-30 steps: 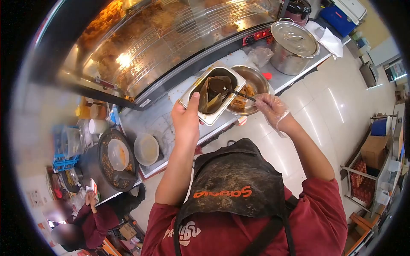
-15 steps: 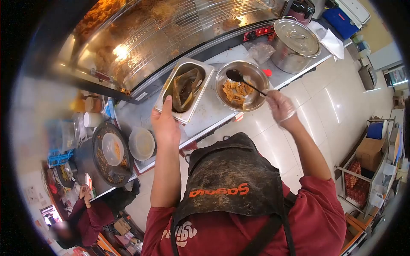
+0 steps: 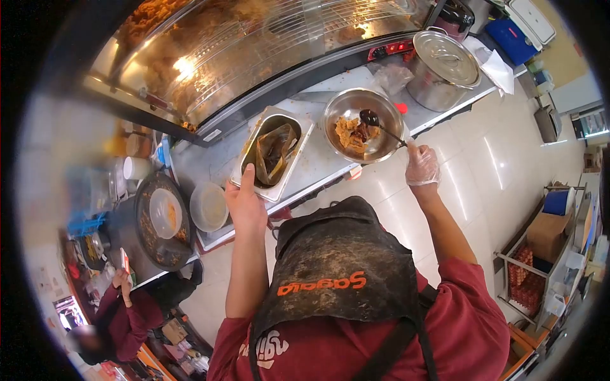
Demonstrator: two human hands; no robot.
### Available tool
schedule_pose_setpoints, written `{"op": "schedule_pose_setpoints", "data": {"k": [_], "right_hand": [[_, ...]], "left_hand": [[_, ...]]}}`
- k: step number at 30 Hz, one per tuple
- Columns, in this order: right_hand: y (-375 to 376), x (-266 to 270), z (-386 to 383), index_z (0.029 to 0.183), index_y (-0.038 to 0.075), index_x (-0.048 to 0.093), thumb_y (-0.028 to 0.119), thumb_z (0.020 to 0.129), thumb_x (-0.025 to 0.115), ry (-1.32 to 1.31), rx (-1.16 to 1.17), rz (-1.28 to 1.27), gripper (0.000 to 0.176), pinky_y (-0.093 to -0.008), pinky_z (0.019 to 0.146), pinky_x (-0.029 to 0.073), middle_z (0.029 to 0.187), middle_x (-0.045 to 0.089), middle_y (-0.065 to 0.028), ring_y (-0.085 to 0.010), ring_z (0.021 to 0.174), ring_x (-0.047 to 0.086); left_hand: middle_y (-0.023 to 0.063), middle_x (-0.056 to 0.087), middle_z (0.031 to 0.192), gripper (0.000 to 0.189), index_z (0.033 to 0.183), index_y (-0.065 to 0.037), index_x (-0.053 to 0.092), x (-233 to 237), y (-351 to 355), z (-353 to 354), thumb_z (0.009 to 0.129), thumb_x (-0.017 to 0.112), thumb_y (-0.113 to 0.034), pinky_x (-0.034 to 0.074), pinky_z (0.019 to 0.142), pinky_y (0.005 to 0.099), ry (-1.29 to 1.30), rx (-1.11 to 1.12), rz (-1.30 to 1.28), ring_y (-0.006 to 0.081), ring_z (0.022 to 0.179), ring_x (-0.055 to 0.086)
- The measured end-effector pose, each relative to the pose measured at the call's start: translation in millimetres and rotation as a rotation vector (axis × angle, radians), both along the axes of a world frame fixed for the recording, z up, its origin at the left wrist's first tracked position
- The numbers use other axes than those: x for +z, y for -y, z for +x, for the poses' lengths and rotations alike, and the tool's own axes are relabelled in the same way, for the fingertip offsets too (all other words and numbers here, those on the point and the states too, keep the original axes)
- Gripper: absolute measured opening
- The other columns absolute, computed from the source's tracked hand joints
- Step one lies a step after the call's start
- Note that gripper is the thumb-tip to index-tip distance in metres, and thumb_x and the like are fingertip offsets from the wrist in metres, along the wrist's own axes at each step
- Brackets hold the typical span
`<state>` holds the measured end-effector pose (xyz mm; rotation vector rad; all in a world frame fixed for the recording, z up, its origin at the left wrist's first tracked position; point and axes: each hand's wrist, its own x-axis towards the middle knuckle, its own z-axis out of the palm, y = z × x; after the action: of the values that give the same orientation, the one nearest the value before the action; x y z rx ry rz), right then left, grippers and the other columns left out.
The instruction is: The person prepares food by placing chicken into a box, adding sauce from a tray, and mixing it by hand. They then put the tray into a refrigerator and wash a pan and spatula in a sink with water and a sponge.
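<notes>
My left hand (image 3: pixel 246 202) is bare and grips the near edge of a rectangular metal container (image 3: pixel 297 166), its thumb over the rim. A bag with dark sauce (image 3: pixel 274 152) lies inside that container. My right hand (image 3: pixel 422 166), in a clear plastic glove, is closed on the handle of a black spoon (image 3: pixel 393 134). The spoon's head is over a round steel bowl (image 3: pixel 332 120) that holds browned food pieces (image 3: pixel 347 134). Dark sauce shows on the pieces beside the spoon.
A glass display case (image 3: pixel 254 57) runs behind the counter (image 3: pixel 305 124). At the right stands a lidded steel pot (image 3: pixel 441 79). A clear plastic bowl (image 3: pixel 208 207) and a large dark tub (image 3: pixel 143 238) are at left. Another person (image 3: pixel 130 324) holds a phone at lower left.
The spoon has moved right and lower within the bowl, and dark sauce now shows on the food. My right hand has shifted slightly down. The metal container has moved a little down and left.
</notes>
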<state>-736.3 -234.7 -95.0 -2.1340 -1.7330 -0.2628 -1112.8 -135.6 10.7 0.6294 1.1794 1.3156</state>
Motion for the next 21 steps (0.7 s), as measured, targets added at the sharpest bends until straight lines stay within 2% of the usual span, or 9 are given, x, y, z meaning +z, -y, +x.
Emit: {"op": "schedule_pose_setpoints", "data": {"k": [4, 7, 10, 16, 17, 20, 21], "right_hand": [[0.0, -8.5, -0.4, 0.122, 0.014, 0.064, 0.002, 0.082, 0.059, 0.003, -0.018, -0.062, 0.042, -0.0488, 0.072, 0.051, 0.092, 0.062, -0.0153, -0.0369, 0.084, 0.061], [-5.8, -7.2, -7.7, 0.125, 0.014, 0.059, -0.001, 0.082, 0.059, 0.025, 0.107, 0.085, 0.045, -0.0492, 0.063, 0.048, 0.082, 0.057, -0.014, -0.0355, 0.075, 0.058], [-13.1, -5.3, -20.0, 0.124, 0.014, 0.06, -0.002, 0.082, 0.058, -0.036, 0.13, 0.033, 0.046, -0.0499, 0.063, 0.048, 0.08, 0.056, -0.0143, -0.0358, 0.076, 0.058], [-11.2, 6.2, -22.6, 0.122, 0.008, 0.06, -0.003, 0.082, 0.057, -0.024, 0.156, 0.023, 0.042, -0.0494, 0.067, 0.047, 0.077, 0.053, -0.0153, -0.0367, 0.073, 0.056], [-8.5, 15.5, -27.6, 0.119, 0.005, 0.06, -0.001, 0.089, 0.057, -0.043, 0.12, -0.002, 0.03, -0.0438, 0.076, 0.051, 0.084, 0.06, -0.0154, -0.0353, 0.08, 0.061], [-11.6, 46.0, -50.0, 0.116, 0.005, 0.063, 0.002, 0.089, 0.054, -0.516, 0.251, 0.214, 0.029, -0.0452, 0.086, 0.052, 0.102, 0.067, -0.022, -0.0387, 0.096, 0.065], [-12.3, 64.4, -57.6, 0.114, 0.004, 0.061, 0.004, 0.099, 0.055, -0.577, 0.245, 0.089, 0.016, -0.0351, 0.091, 0.052, 0.11, 0.069, -0.0182, -0.0279, 0.103, 0.068]], "left_hand": [[0.0126, 0.068, 0.119, 0.026, 0.122, 0.005, 0.062, -6.8, 5.6, -0.7, 0.098, 0.061, -0.007, 0.053, 0.092, 0.0335, -0.004, 0.006, 0.035, 0.0188, 0.103, 0.066], [0.012, 0.068, 0.118, 0.026, 0.121, 0.005, 0.063, 1.2, 11.1, 4.2, 0.099, 0.061, -0.008, 0.053, 0.092, 0.0326, -0.06, 0.0, -0.016, 0.0176, 0.102, 0.066], [0.0115, 0.069, 0.118, 0.026, 0.121, 0.004, 0.064, -11.2, 10.1, 1.7, 0.099, 0.062, -0.01, 0.053, 0.092, 0.0319, 0.031, -0.001, 0.029, 0.0167, 0.102, 0.066], [0.0103, 0.069, 0.116, 0.027, 0.122, 0.003, 0.064, -11.9, 12.4, 0.8, 0.099, 0.062, -0.012, 0.053, 0.09, 0.0306, 0.016, 0.047, 0.023, 0.0161, 0.101, 0.066], [0.0103, 0.07, 0.115, 0.028, 0.122, 0.003, 0.063, -14.8, 11.3, -0.6, 0.1, 0.063, -0.014, 0.053, 0.088, 0.0304, -0.041, 0.051, 0.028, 0.0155, 0.1, 0.066], [0.0094, 0.071, 0.111, 0.028, 0.12, 0.003, 0.064, -4.8, 13.6, 2.4, 0.1, 0.063, -0.015, 0.055, 0.081, 0.0287, -0.14, 0.072, 0.022, 0.0138, 0.094, 0.067], [0.0077, 0.072, 0.105, 0.026, 0.117, 0.002, 0.066, -4.4, 13.0, 3.4, 0.1, 0.064, -0.017, 0.055, 0.073, 0.0264, -0.183, 0.082, 0.035, 0.0119, 0.086, 0.067]]}}
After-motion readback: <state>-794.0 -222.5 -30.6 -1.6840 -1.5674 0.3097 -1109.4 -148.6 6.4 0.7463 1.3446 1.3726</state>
